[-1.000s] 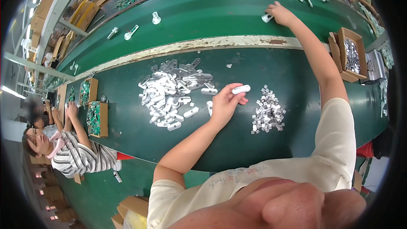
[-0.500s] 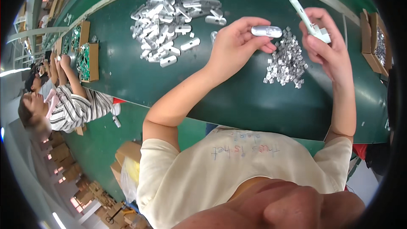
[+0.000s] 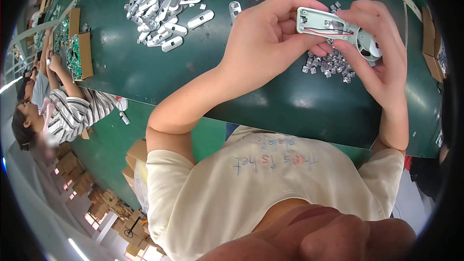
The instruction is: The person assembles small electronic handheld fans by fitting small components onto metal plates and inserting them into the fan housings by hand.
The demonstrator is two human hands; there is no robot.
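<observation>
Since half a second ago both of my hands have come together, and the long white piece that my right hand held up by itself now lies across between them. Left hand [image 3: 270, 43] grips the squared end of this pale green-white plastic shell [image 3: 333, 29], thumb on its near edge and fingers curled behind it; I cannot tell whether the small silver piece it held before is still inside the grip. Right hand [image 3: 382, 53] clasps the other, rounded end, where a round opening shows between my fingers. The shell lies open side up, with a thin red wire running along its inside. It hovers above the dark green table [image 3: 203, 82], right over a small heap of clear little parts [image 3: 328, 65] that shows just beneath my fingers. Farther away on my left lies a large pile of silver oblong pieces [image 3: 164, 0], well apart from my hands. At the table's left edge sits a cardboard box of green circuit boards [image 3: 79, 50], and beside it a person in a striped shirt [image 3: 72, 111] works with arms reaching toward the boxes.
</observation>
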